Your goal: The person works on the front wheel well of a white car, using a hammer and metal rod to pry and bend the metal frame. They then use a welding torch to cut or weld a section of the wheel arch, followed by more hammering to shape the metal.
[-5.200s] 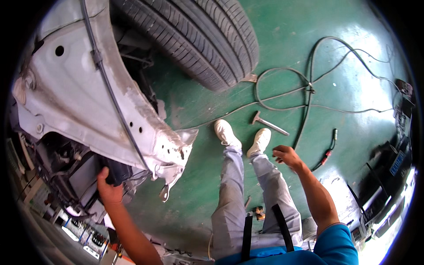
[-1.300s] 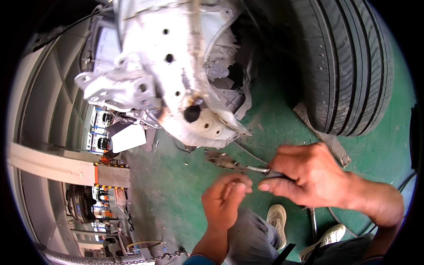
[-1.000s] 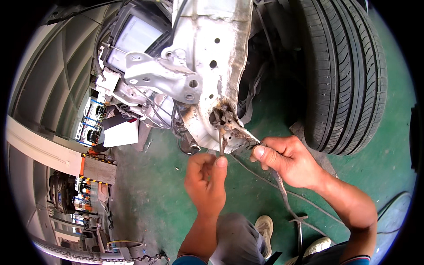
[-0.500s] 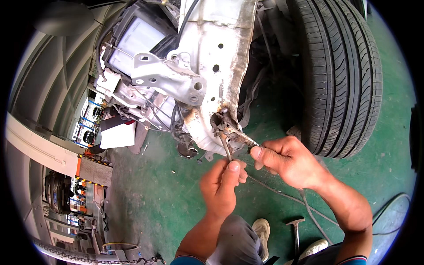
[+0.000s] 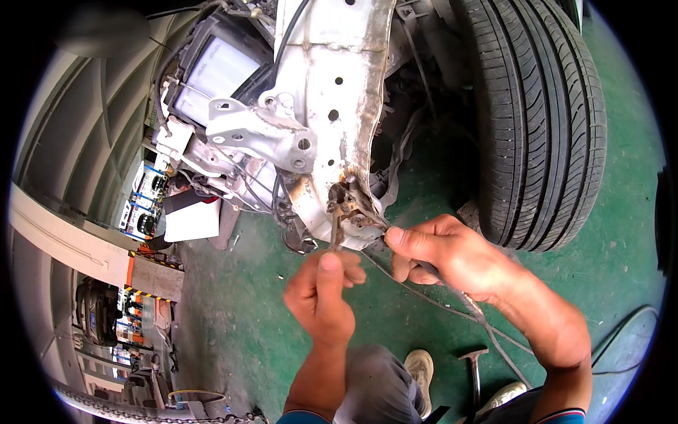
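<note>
A white metal car frame rail [image 5: 346, 63] comes down from the top, and its lower end is torn, scorched and rusty [image 5: 347, 205]. My left hand [image 5: 321, 297] is closed around a slender metal rod [image 5: 335, 230], whose upper end meets the torn metal. My right hand [image 5: 459, 261] is closed, with the thumb pressed on a narrow dark metal piece [image 5: 378, 220] that runs to the same torn spot. Whether that piece is a tool or a strip of the torn metal I cannot tell. A greyish length also shows under the right palm.
A large tyre [image 5: 537, 127] stands to the right of the rail. A bracket [image 5: 261, 131] juts out on its left. A hammer [image 5: 475, 374] is by my shoes on the green floor [image 5: 247, 318], which a grey cable [image 5: 424, 297] crosses. A white panel [image 5: 192, 220] is at left.
My left hand has shifted left and its rod now stands nearly upright. My right hand has moved slightly left, and more of a greyish length shows below it. The whole view has shifted a little.
</note>
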The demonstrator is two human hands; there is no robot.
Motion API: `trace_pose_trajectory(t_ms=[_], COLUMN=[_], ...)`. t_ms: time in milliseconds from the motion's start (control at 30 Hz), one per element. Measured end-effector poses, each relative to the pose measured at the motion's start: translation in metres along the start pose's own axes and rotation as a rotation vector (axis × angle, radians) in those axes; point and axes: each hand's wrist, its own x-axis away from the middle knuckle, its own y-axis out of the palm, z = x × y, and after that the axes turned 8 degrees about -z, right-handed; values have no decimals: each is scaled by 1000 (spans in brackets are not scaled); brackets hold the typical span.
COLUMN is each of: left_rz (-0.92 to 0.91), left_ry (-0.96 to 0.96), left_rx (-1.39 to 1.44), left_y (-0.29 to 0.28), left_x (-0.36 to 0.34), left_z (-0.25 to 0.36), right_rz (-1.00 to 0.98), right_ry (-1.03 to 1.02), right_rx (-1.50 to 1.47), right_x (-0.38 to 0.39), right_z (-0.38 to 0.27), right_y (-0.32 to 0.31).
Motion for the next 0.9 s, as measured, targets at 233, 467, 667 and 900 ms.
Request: trace_pose_trajectory(t_ms=[233,467,667,900], left_rz=[-55,-71,-94,-127], left_ry=[70,58,79,95], left_rx=[-49,-181,-236,-291], left_y=[8,17,16,16], left_x=[-4,-6,-5,-8], left_z=[2,3,2,3], right_rz=[93,85,111,117], right_ry=[-77,-79,-154,-70], right_rx=[-15,14,-42,-107], right_x=[-5,-7,-8,-8], right_z=[-7,2,2,9], right_y=[-9,-15,-11,-9])
